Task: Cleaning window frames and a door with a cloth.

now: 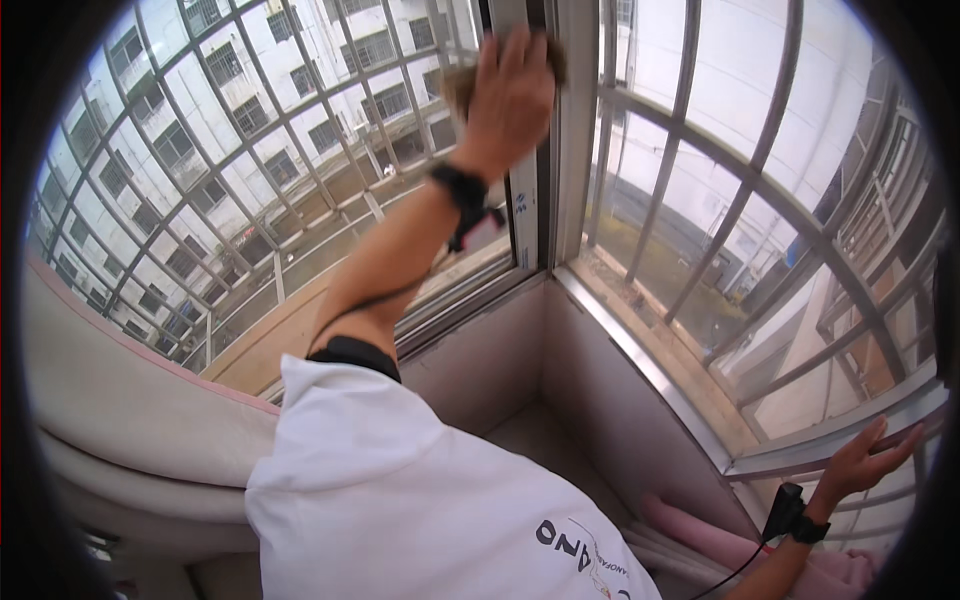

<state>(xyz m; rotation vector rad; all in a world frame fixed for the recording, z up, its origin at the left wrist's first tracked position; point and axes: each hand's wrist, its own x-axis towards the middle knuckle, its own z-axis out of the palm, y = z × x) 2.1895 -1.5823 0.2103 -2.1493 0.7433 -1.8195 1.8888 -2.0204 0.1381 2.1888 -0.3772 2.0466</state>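
My left hand (514, 101) is raised at the upper middle, its fingers spread over a brownish cloth or sponge (459, 88) and pressing it at the upright window frame (529, 195). The back of this hand hides most of the cloth. At the lower right, my right hand (862, 459) has its fingers apart and holds nothing. It is beside the metal sill rail (817, 442) of the right window; whether it touches the rail cannot be told. Both wrists wear black straps with small devices and cables.
Metal security bars (720, 157) stand outside both windows, with a building beyond. Low walls (487, 352) meet in a corner under the sills. A pale curtain or padded fabric (135, 390) with pink edging is at the left, and pink fabric (697, 525) lies at the lower right.
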